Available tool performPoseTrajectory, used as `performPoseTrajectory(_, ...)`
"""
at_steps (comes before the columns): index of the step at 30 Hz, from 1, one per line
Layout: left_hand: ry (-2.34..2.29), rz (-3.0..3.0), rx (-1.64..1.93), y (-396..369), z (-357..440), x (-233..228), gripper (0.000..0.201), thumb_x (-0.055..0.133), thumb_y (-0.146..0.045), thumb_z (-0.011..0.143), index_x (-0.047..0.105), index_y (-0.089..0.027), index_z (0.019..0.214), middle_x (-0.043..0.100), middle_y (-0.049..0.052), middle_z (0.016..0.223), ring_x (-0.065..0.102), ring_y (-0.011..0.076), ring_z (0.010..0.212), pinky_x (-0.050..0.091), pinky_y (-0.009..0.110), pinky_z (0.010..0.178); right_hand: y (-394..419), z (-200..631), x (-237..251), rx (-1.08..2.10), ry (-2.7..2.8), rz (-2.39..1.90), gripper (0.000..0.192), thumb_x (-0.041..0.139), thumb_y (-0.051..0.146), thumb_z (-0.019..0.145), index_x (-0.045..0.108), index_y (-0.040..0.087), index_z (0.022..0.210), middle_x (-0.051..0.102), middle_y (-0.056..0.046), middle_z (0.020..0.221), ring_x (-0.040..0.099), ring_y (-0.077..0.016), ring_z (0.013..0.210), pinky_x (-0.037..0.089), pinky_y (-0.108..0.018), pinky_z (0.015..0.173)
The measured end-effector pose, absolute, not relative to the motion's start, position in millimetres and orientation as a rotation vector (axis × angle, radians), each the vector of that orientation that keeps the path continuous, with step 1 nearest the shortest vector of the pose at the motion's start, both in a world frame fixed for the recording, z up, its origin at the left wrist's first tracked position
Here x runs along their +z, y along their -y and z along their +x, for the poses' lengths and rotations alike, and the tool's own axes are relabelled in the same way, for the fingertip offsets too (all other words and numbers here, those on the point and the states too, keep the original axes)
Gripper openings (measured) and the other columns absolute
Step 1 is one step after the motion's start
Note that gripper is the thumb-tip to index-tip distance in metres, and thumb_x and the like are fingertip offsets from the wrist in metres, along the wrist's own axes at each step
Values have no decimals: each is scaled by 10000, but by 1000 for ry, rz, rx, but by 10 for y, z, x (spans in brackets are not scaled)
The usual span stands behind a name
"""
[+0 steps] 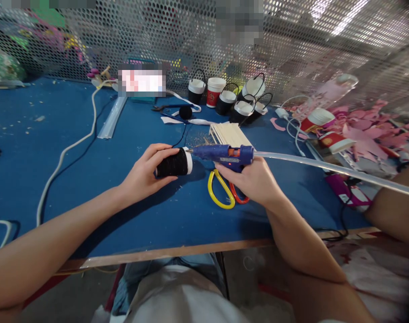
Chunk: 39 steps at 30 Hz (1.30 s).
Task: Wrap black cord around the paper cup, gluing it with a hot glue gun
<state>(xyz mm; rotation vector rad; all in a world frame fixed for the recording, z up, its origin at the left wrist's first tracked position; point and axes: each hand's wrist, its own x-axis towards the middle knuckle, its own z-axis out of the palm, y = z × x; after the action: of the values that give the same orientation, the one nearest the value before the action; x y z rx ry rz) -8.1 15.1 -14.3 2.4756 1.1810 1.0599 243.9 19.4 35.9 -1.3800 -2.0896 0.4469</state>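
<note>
My left hand (149,172) is wrapped round a paper cup (174,163) covered in black cord, tipped on its side with its white rim toward the right. In my right hand (254,177) is a blue glue gun (221,154), a small red light showing on it. A long clear glue stick (325,168) runs out of its back. The gun's nozzle is at the cup's rim; whether it touches cannot be made out. A black strand leads from the cup to a black ball of cord (185,112). Below the gun lie scissors with yellow and red handles (221,190).
Several cups with black wrapping and loop handles (225,103) stand at the back beside a red paper cup (214,92). Wooden sticks (233,133) lie behind the gun. Glue sticks (113,117) and a white cable (66,150) are left, pink scraps (369,134) right. Perforated metal (184,40) borders the table.
</note>
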Motion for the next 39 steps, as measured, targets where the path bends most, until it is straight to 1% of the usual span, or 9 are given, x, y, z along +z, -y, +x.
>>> performPoseTrajectory(3,-1176,2479,1054,-146,-79,-150,528,652,-230,771,437,-202,1252,471,110,1230,479,221,1152,425,386,986,-200,2440,337,468,2089,-1375,219,579,338,763,650,144,833,667,-45,739,623,-192,696,495,-310,651)
performPoseTrajectory(8,-1167,2492,1059,-157,-82,-158,523,656,-227,767,442,-215,1244,476,104,1229,483,224,1148,426,401,985,-192,2450,325,454,2087,-1356,193,584,337,762,640,156,801,670,-35,740,613,-179,662,498,-310,649)
performPoseTrajectory(12,-1176,2464,1072,-172,-83,-167,537,669,-235,758,444,-210,1245,484,103,1220,484,222,1146,423,392,988,-164,2461,340,432,2083,-1384,195,607,347,742,629,156,770,682,-47,783,625,-197,717,502,-323,693)
performPoseTrajectory(18,-1151,2434,1071,-158,-74,-160,535,675,-267,756,456,-193,1239,507,101,1194,499,213,1119,427,371,978,-164,2457,339,407,2087,-1351,198,603,325,744,636,154,837,685,-69,851,634,-219,816,495,-353,791)
performPoseTrajectory(21,-1144,2414,1069,-160,-74,-153,533,679,-279,752,463,-192,1232,517,98,1187,504,210,1114,427,366,975,-162,2461,334,394,2089,-1365,225,600,333,745,650,161,882,684,-76,898,636,-232,842,498,-373,794)
performPoseTrajectory(25,-1180,2359,1082,-175,-79,-159,545,695,-305,736,474,-203,1223,530,93,1183,516,215,1106,436,372,957,-135,2477,347,393,2121,-1401,222,574,349,759,653,167,860,677,-70,824,633,-225,779,503,-356,708)
performPoseTrajectory(32,-1252,2213,1062,-185,-79,-159,579,716,-355,705,490,-205,1216,563,88,1166,542,224,1071,450,391,926,-101,2479,400,407,2190,-1404,181,556,332,765,631,170,790,629,-39,690,570,-164,603,451,-291,560)
performPoseTrajectory(36,-1309,2141,1029,-186,-78,-160,588,708,-397,702,490,-210,1215,574,76,1166,556,219,1052,458,379,910,-81,2481,394,384,2190,-1410,186,578,347,759,609,168,719,606,-25,647,538,-146,568,417,-273,521)
performPoseTrajectory(39,-1331,2115,1011,-184,-79,-167,590,705,-403,703,492,-204,1215,578,76,1164,563,217,1041,459,374,906,-66,2494,384,387,2177,-1439,207,590,369,758,602,170,704,600,-16,623,531,-143,554,409,-269,511)
